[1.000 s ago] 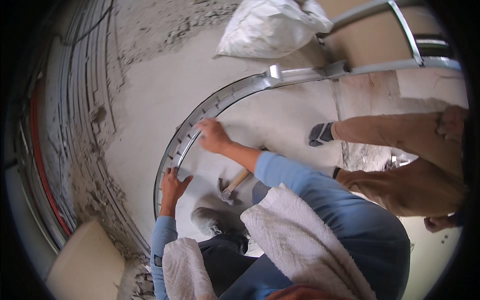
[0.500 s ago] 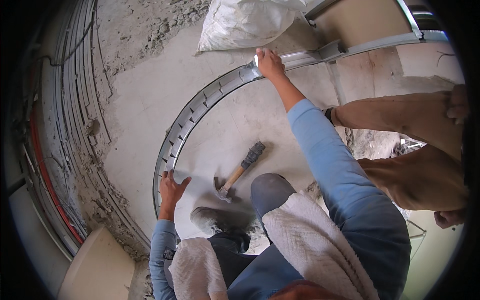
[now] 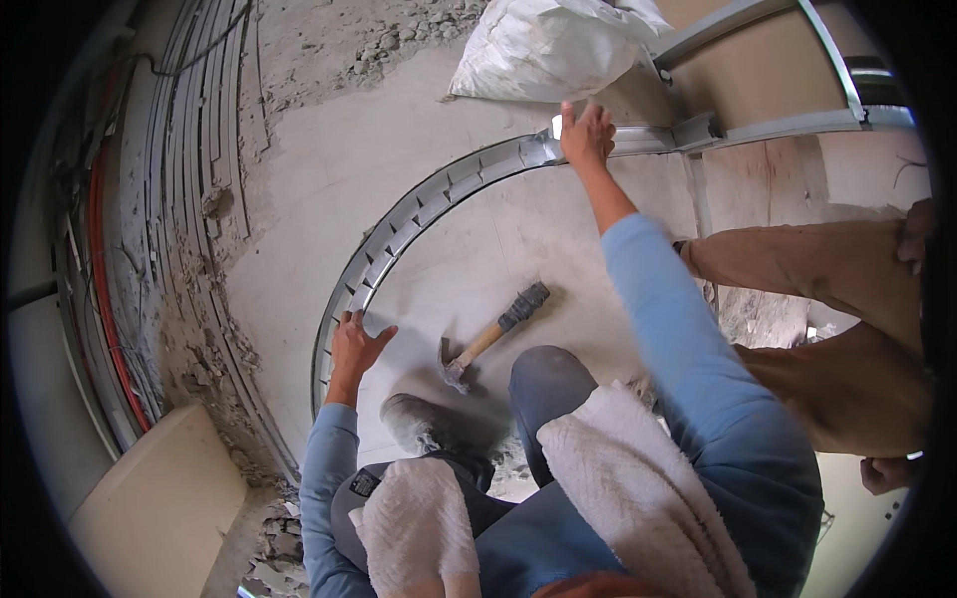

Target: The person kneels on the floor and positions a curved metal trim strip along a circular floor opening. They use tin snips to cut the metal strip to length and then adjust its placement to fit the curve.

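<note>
A curved, slotted metal track (image 3: 407,214) lies in an arc on the concrete floor, from beside my left hand to the far right. My left hand (image 3: 357,351) rests its fingertips at the arc's inner edge, thumb spread wide. At the far end, my right hand (image 3: 588,138) is over the track with its fingers apart and raised. Just left of those fingers is a small white piece (image 3: 557,127) on the track. A claw hammer (image 3: 485,341) with a wooden handle and dark wrapped grip lies inside the arc, in front of my knee.
A white sack (image 3: 553,52) stands beyond the track's far end. Long metal strips (image 3: 199,169) and a red conduit (image 3: 98,269) run along the left. Rubble (image 3: 404,35) lies at the back. Another person's brown-clad legs (image 3: 812,264) are close on my right.
The whole view has shifted, so the scene sits further right. My right hand's fingers have lifted from the track and spread. My left hand has slid slightly along the arc.
</note>
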